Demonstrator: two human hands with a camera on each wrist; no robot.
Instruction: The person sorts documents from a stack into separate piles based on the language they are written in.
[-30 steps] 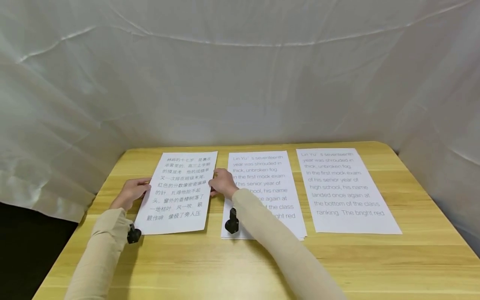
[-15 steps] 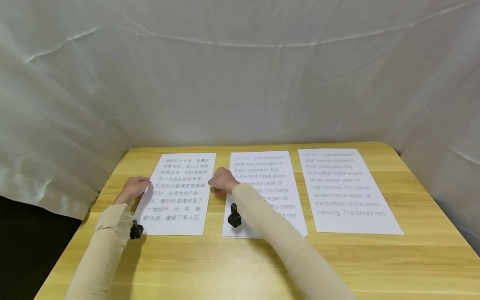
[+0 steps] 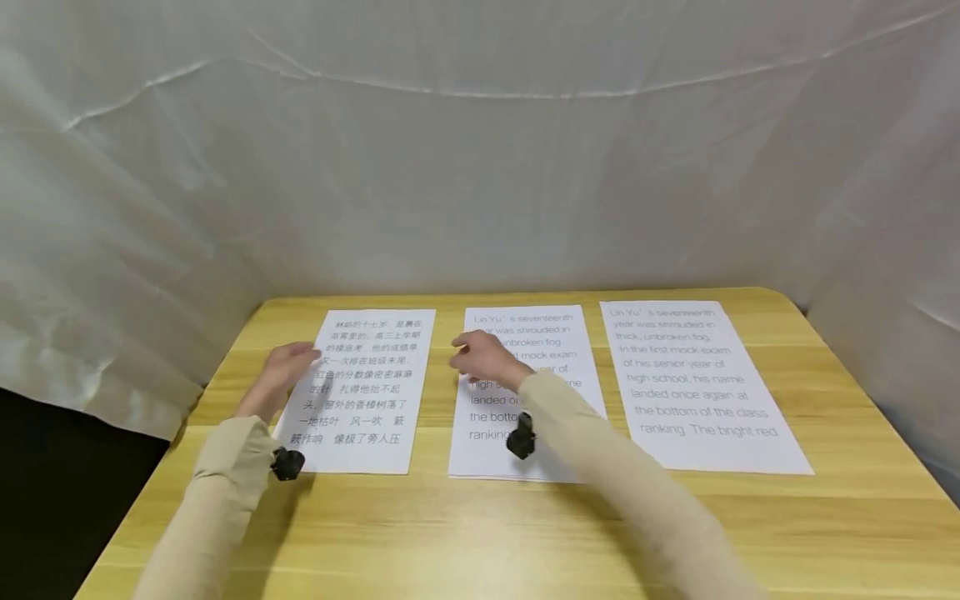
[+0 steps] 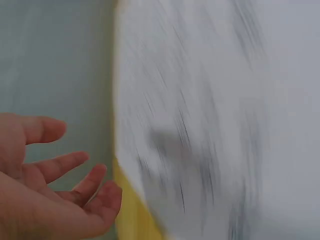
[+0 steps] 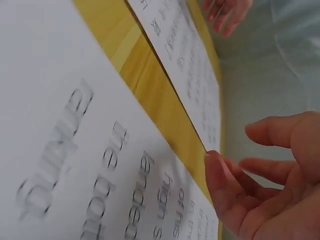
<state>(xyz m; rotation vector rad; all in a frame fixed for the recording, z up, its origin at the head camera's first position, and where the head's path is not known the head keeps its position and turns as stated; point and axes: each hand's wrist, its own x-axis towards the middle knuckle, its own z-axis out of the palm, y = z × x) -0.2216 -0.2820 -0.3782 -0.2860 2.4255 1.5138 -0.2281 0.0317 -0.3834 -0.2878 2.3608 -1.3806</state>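
A sheet of paper with Chinese text [image 3: 367, 392] lies flat on the left of the wooden table. Over its left edge is my left hand [image 3: 281, 371], which holds nothing; in the left wrist view its fingers [image 4: 60, 165] are loosely bent and apart. My right hand [image 3: 487, 358] hovers over the upper left of the middle stack of English-text sheets [image 3: 480, 450]. Nothing is between its thumb and fingers [image 5: 272, 132] in the right wrist view, where they stand apart and loosely bent. The forearm hides part of the stack's print.
A third sheet with English text [image 3: 690, 383] lies at the right. The wooden table [image 3: 420, 533] shows bare wood along the front. Pale cloth [image 3: 480, 183] hangs behind the table and at both sides. A dark gap [image 3: 67, 483] is at the lower left.
The Chinese-text sheet, held at both sides a second ago, now lies let go on the table. My right hand has moved right over the middle stack; the left has lifted slightly and shifted right.
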